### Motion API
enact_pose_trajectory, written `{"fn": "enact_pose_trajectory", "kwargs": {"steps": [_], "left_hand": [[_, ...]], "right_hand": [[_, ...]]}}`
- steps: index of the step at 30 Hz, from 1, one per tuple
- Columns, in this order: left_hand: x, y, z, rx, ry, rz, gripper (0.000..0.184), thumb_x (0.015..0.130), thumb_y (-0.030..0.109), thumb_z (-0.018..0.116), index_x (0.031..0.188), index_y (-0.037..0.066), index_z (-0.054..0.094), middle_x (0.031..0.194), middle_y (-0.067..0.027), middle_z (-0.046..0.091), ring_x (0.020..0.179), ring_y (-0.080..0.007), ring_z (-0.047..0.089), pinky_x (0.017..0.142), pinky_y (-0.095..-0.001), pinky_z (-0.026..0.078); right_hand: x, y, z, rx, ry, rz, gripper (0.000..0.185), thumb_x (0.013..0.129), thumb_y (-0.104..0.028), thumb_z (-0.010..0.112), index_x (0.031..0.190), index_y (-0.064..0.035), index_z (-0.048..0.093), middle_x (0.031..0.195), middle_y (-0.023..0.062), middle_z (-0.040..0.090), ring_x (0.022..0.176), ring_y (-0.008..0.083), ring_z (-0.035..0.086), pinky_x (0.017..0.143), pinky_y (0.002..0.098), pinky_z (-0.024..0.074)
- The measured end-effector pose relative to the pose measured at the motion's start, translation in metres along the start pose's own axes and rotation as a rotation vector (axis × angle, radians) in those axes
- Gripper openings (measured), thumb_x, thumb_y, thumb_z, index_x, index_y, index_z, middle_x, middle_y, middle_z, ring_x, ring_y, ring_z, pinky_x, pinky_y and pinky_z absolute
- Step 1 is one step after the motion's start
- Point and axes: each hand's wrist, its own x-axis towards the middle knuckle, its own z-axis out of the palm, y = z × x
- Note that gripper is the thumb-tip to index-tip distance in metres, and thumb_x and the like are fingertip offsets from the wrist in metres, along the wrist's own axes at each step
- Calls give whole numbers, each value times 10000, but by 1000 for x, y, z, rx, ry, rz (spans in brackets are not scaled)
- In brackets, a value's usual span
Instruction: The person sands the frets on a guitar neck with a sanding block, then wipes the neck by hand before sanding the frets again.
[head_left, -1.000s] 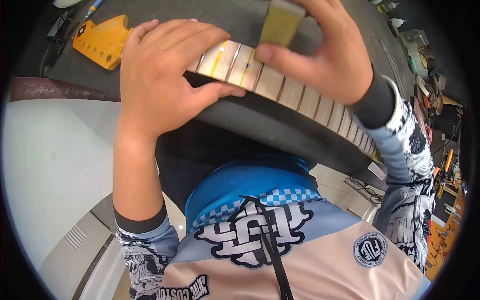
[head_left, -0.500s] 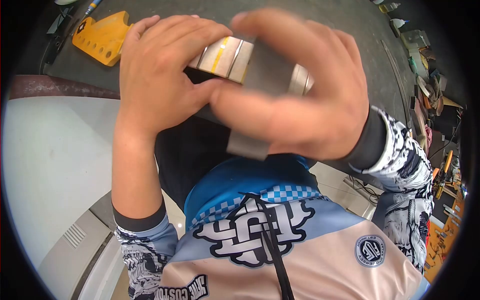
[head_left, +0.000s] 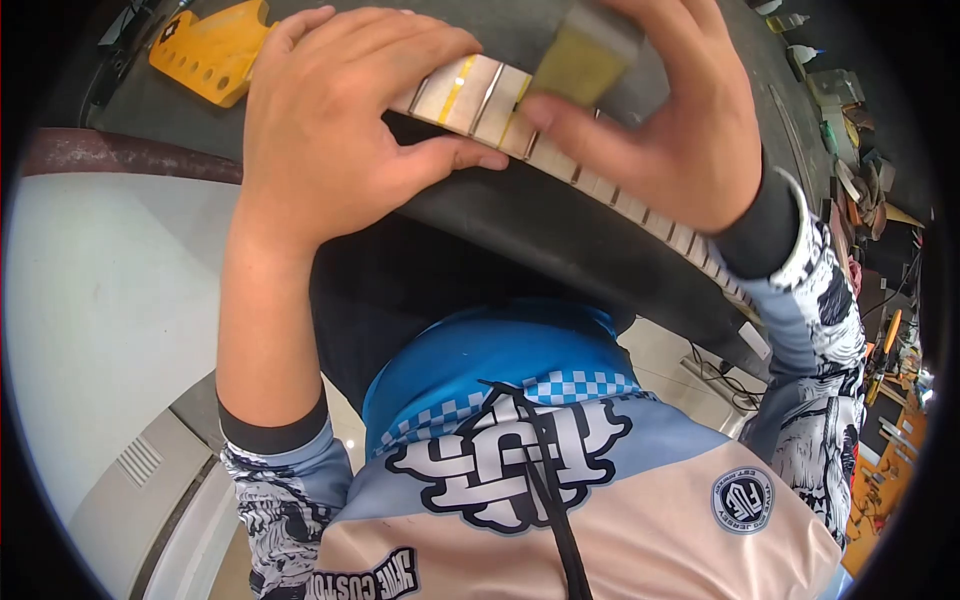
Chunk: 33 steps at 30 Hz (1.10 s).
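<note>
A guitar neck (head_left: pixel 490 112) with metal frets lies slanted across the dark bench, its yellow headstock (head_left: pixel 212 50) at the upper left. My left hand (head_left: pixel 335 125) is wrapped round the neck just below the headstock, thumb on the near edge. Thin yellow strips show on the pale fretboard between some frets. Above the fretboard, my right hand (head_left: pixel 680 130) grips a sanding block (head_left: pixel 580 62), grey on one side and yellow-green on the broad face. The block is tilted and blurred; whether it touches the frets I cannot tell. My right wrist and sleeve hide part of the neck.
The dark bench (head_left: pixel 480 235) has its near edge close to my body. A white panel (head_left: pixel 120 300) stands at the left. Bottles and tools crowd the right edge, with more tools on an orange board (head_left: pixel 880 480). A cable (head_left: pixel 725 375) lies at lower right.
My right hand has swung up and away to the right with the block, uncovering the fretboard. The block's yellow-green face now shows. My left hand keeps its hold; the neck has shifted slightly.
</note>
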Motion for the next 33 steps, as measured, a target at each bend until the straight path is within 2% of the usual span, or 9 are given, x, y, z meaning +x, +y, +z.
{"fn": "enact_pose_trajectory", "kwargs": {"steps": [4,6,11,20,24,25,28,29,33], "left_hand": [[-8,-17,10,21,1,16,637,681,464,855,1211,137,728,1228,-54,730,1222,-273,639,1072,-443,401],[-6,-12,2,-50,-16,-25,633,671,470,868,1187,134,726,1196,-52,729,1189,-264,644,1049,-444,399],[-1,-1,-4,-25,-118,-106,536,675,432,883,1072,98,752,1075,-60,757,1076,-248,683,983,-419,405],[-11,-14,25,-261,240,37,512,697,424,866,1078,98,759,1073,-60,764,1079,-228,687,982,-380,414],[-8,-7,8,-133,81,-18,508,705,428,867,1074,97,757,1059,-58,763,1068,-222,687,990,-376,414],[-8,-2,1,-122,43,-39,508,708,432,867,1074,97,756,1055,-57,762,1068,-221,686,992,-376,413],[-4,4,-7,-214,81,-45,527,717,461,865,1084,100,751,1057,-55,758,1077,-227,683,1005,-385,411],[-6,4,-6,-232,90,-43,539,720,476,864,1090,101,749,1061,-56,756,1082,-232,682,1014,-392,410],[-9,1,13,-90,182,4,613,725,542,856,1141,106,742,1092,-68,748,1139,-258,672,1055,-438,407]], "right_hand": [[7,-29,-5,299,120,-133,611,700,-223,911,1257,-172,666,1211,174,629,1135,374,623,914,481,541],[0,-4,7,140,37,-97,593,755,-224,879,1287,-139,630,1202,160,616,1137,329,612,921,457,528],[1,8,-29,392,-140,607,589,936,-305,767,1390,-49,493,1085,64,589,1048,161,587,899,326,485],[-8,20,-31,691,-162,543,713,1004,-491,644,1464,-5,396,1276,134,534,1063,190,610,909,348,495],[-1,3,-45,-44,-333,100,709,928,-491,748,1418,-53,483,1433,209,447,1163,236,602,976,375,476],[6,9,-37,-103,-305,-146,710,907,-488,773,1405,-60,502,1440,216,443,1175,246,601,987,385,473],[19,-27,-24,52,-170,-164,703,857,-452,832,1377,-78,543,1397,208,495,1188,271,605,1004,429,476],[15,-12,-24,-83,-205,-65,680,879,-437,817,1383,-76,538,1350,187,529,1174,256,610,985,422,487],[10,27,-53,598,-154,490,517,1010,-344,691,1406,-63,514,1084,66,603,1074,162,629,908,337,513]]}}
